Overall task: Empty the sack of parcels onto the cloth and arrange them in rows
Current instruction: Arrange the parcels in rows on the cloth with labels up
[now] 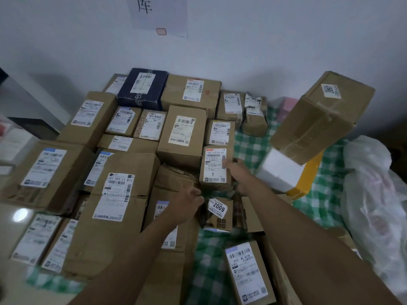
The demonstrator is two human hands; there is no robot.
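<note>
We see the green checked cloth lying on the floor against a white wall. Cardboard parcels cover its left and middle part in packed rows, their sides touching; more than twenty show, though blur at the lower left prevents an exact count. One dark blue box stands in the back row.

Bare cloth remains on the right, between the rows and a white foam box, and in a strip at the lower centre. One large brown box rests tilted on the foam box. A yellow package lies just beside it. One white plastic sack lies crumpled at the cloth's right edge.

The left hand hangs over the middle parcels, fingers loosely curled, holding nothing. The right hand grips the right side of a small labelled box standing in the rows.
</note>
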